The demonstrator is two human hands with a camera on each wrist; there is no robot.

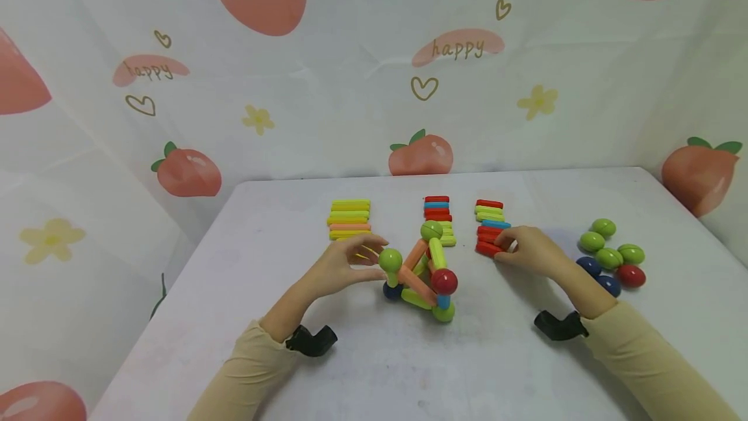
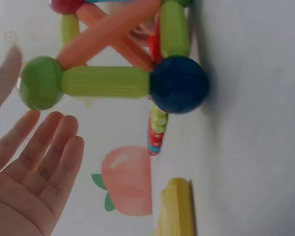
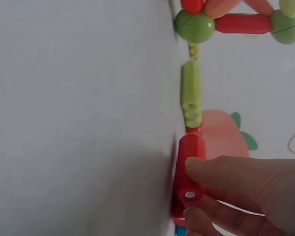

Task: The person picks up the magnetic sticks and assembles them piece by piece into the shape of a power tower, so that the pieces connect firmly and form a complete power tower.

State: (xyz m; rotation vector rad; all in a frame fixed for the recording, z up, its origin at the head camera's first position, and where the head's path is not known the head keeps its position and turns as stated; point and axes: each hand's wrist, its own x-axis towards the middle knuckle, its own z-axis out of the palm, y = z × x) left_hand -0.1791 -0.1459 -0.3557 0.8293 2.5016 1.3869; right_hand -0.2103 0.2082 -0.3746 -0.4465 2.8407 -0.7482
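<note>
Frame of multicoloured plastic balls and rods (image 1: 417, 286) on table (image 1: 374, 369)

Left hand (image 1: 337, 267) cups loosely left of it, perhaps for steadying; right hand (image 1: 530, 252), right of it, pinches a red plastic rod (image 3: 189, 149) by one end, likely for clearance.

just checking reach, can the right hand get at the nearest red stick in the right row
Likely yes: the right hand has its fingers on the red stick, with nothing else lying over it.

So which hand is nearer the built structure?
Left: the left hand is beside the structure; the right hand is farther off to its right, pinching a red stick.
</note>
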